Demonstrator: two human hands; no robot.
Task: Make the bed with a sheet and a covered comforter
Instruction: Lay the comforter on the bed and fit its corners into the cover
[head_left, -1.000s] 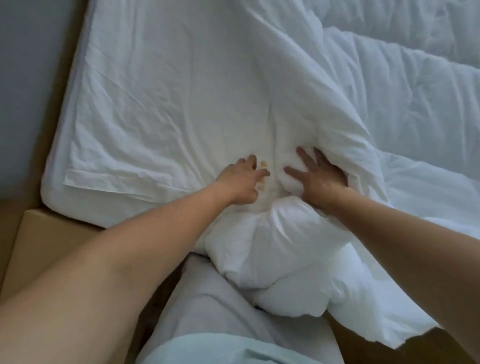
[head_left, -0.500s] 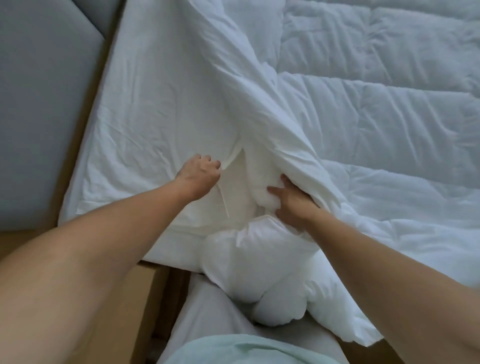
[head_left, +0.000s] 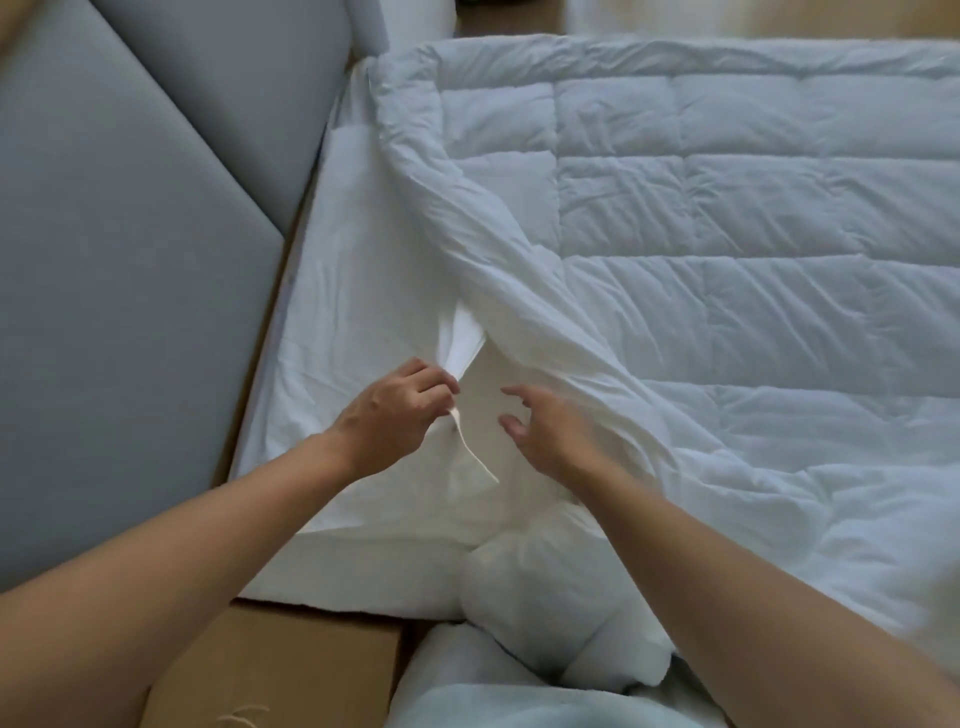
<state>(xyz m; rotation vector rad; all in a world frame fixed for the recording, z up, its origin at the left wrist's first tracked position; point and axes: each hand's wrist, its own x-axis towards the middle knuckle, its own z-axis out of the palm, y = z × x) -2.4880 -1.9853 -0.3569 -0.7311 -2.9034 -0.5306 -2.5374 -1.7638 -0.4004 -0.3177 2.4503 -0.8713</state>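
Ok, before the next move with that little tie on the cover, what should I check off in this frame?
1. Left hand has the tie: ok, its fingers are curled round the upper end.
2. Right hand free to help: ok, it is open beside the tie and holds nothing.
3. Tie unknotted: ok, its loose end hangs down.
4. A loop on the comforter to tie onto: cannot tell, none shows.
5. Comforter's near corner laid out: not ok, it is bunched at the bed's edge.
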